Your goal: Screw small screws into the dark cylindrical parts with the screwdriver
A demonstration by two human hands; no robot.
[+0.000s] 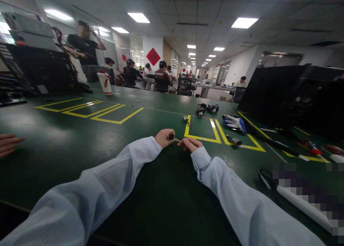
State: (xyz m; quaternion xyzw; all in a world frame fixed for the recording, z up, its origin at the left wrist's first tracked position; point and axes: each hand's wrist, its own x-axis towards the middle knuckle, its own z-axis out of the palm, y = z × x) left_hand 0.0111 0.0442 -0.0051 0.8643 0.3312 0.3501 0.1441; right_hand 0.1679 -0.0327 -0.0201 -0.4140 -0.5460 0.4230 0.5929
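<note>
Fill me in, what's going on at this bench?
A person in pale blue sleeves rests both forearms on the dark green table mat. The left hand grips a small silver metal cylinder. The right hand has its fingertips at the thin pin sticking out of it, though the grip is unclear. A similar loose metal cylinder and blue-and-white work gloves lie by the yellow tape outlines. Another person's hand rests at the left edge.

Long, loose sleeves [94,188] of pale blue, faintly striped cloth, plain cuffs [200,157], left hand [164,138] and right hand [191,143] bare.
</note>
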